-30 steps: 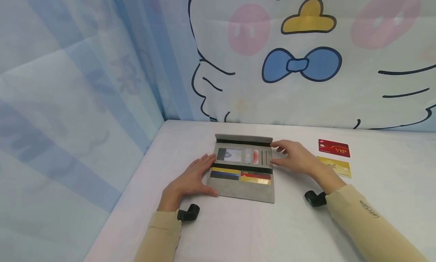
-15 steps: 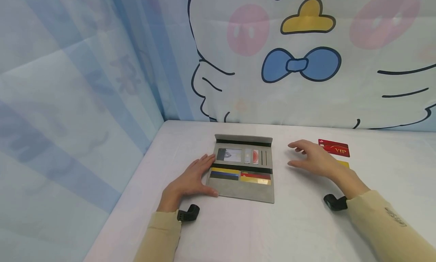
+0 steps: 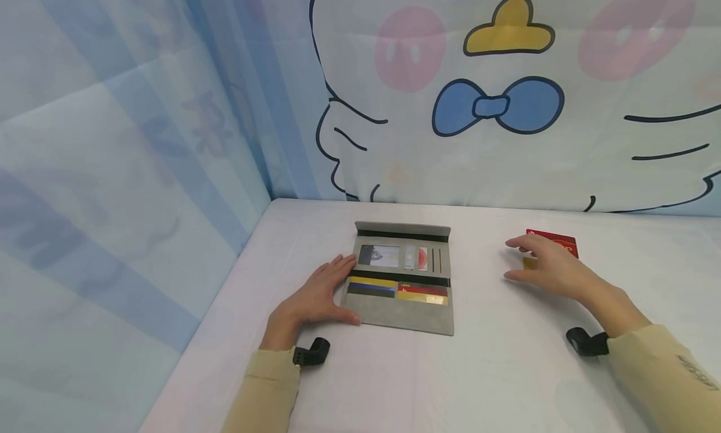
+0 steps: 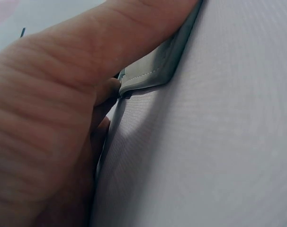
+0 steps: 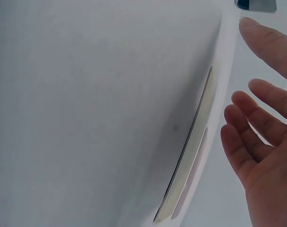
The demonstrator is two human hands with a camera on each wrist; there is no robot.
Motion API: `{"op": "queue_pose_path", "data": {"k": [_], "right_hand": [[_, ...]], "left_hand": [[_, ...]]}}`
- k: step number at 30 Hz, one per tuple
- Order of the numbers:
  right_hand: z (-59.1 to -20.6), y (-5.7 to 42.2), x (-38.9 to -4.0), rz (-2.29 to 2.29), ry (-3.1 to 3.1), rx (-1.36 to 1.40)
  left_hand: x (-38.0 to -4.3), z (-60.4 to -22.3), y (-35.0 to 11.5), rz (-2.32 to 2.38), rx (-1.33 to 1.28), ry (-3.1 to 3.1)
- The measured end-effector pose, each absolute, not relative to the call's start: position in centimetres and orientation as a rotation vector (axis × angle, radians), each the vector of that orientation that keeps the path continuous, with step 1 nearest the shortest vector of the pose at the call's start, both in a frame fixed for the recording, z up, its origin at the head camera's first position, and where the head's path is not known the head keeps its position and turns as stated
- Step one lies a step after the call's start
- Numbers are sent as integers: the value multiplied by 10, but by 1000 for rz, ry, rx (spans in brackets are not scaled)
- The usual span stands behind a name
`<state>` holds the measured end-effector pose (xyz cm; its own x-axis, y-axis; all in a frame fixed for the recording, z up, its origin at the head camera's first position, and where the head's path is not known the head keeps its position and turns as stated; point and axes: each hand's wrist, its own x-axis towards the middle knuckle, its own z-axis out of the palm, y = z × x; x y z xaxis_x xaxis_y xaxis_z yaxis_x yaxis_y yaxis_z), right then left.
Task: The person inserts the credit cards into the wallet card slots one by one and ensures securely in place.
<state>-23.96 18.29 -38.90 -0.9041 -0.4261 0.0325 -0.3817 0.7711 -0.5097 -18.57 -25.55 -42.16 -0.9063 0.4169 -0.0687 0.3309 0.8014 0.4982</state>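
Note:
A grey wallet (image 3: 394, 317) lies unfolded on the white table, its top flap raised. Cards show in its lower slots: a yellow-and-blue one (image 3: 372, 286) on the left, red and gold ones on the right. My left hand (image 3: 318, 295) rests along the wallet's left edge, thumb at the lower corner, fingers extended; the left wrist view shows the thumb over the wallet's corner (image 4: 146, 71). My right hand (image 3: 554, 273), holding nothing, hovers over two loose cards with fingers loosely bent. It partly covers the red VIP card (image 3: 567, 241) and mostly hides the gold card (image 3: 529, 263).
A white cloth covers the table (image 3: 450, 383). Behind it hangs a curtain (image 3: 507, 170) with a cartoon figure, and a blue-and-white curtain (image 3: 141, 170) runs down the left side. Both wrists wear small black cameras (image 3: 312, 353).
My right hand has moved away from the wallet's right edge, rightward to over the loose cards, covering part of them. The left hand and the wallet have stayed put.

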Motion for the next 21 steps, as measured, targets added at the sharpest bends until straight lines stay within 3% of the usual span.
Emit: {"op": "queue_pose_path", "data": {"k": [21], "right_hand": [[-397,239,-232,-632,2894,-523]], "left_hand": [[-185,-422,-254,716,543,2818]]}}
